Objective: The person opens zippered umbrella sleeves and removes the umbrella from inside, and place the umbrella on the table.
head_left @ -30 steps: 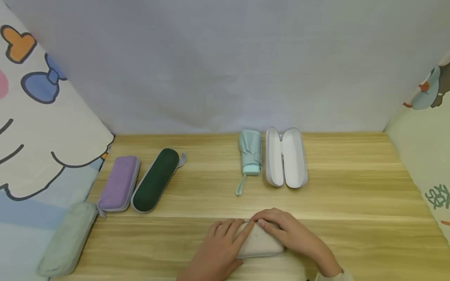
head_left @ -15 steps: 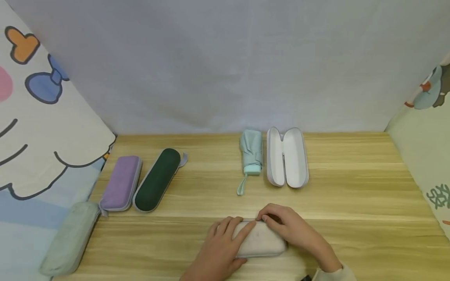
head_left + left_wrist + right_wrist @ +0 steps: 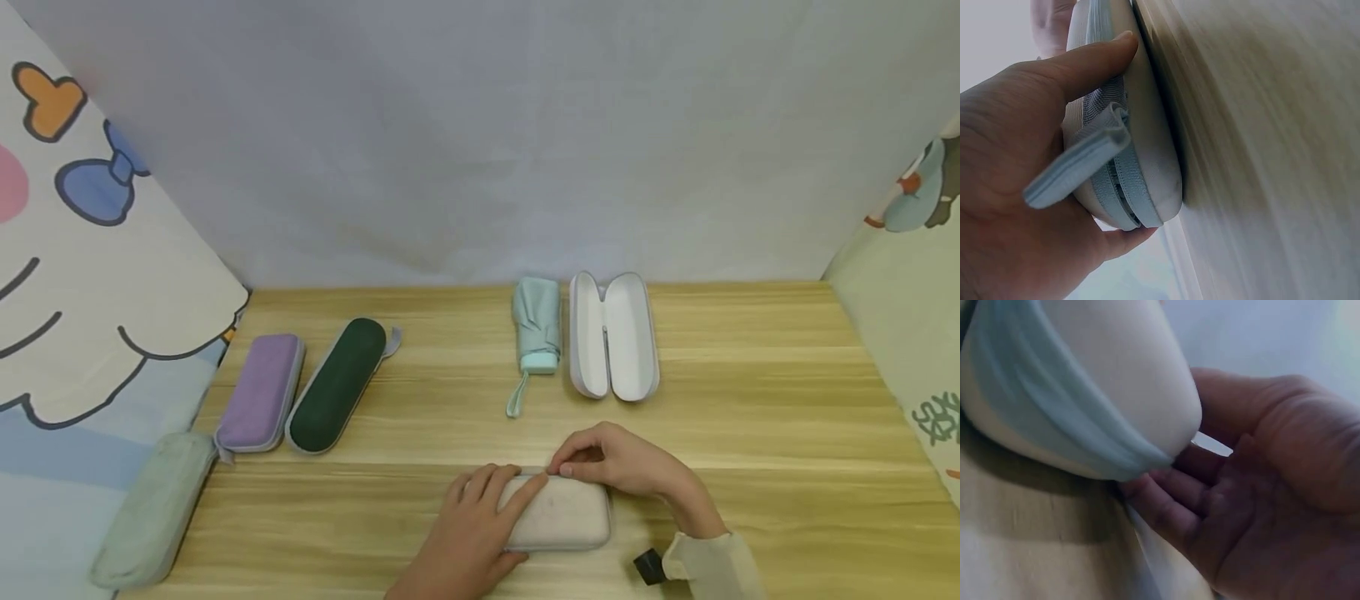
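Observation:
A cream zippered glasses case (image 3: 558,512) lies near the front of the table. My left hand (image 3: 472,533) grips its left end, fingers over the top and far side, thumb at the near side. In the left wrist view a pale blue zipper band (image 3: 1132,187) runs round the case, and a fabric tab (image 3: 1079,169) sticks out by the palm. My right hand (image 3: 615,462) pinches with thumb and forefinger at the zipper on the far edge; its pull is hidden. The right wrist view shows the case's rounded right end (image 3: 1129,381) beside the curled fingers.
A folded mint umbrella (image 3: 536,325) and an opened white glasses case (image 3: 630,337) lie at the back. To the left are a dark green case (image 3: 337,383), a purple case (image 3: 258,392) and a pale green case (image 3: 153,512) at the table's left edge.
My right hand has shifted slightly right and lifted at the knuckles, its fingertips now pinched at the far edge. More of the case's top shows. The left hand stays almost in place.

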Tool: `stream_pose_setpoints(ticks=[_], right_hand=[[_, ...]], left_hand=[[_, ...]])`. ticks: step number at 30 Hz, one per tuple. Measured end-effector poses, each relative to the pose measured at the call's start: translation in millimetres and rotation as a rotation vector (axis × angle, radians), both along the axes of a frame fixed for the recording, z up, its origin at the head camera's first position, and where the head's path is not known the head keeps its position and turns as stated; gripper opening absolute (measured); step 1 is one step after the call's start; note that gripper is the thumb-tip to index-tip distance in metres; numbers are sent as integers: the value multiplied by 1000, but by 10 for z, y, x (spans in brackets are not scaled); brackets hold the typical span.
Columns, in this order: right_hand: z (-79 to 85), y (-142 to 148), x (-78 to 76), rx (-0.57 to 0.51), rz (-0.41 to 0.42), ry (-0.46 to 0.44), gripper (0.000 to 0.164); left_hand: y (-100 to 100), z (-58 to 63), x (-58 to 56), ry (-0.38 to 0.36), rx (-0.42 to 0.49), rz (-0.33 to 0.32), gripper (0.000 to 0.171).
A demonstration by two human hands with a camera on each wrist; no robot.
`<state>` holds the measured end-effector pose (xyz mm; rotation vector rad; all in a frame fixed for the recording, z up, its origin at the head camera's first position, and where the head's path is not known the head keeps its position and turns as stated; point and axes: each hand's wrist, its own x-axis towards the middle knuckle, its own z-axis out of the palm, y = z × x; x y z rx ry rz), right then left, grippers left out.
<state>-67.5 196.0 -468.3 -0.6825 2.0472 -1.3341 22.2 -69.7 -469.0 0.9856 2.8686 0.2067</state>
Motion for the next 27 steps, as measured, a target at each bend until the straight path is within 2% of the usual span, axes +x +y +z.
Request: stream_pose_setpoints(ticks=[4, 18, 27], right_hand=[[-24, 0, 8, 0, 10, -3, 16], [-36, -94, 44, 87, -55, 128, 14], [-31, -45, 44, 118, -31, 143, 16]], left_hand=[[-22, -6, 12, 12, 4, -17, 103], [-43, -64, -21, 15, 112, -16, 103], [-41, -86, -42, -1, 131, -16, 101]])
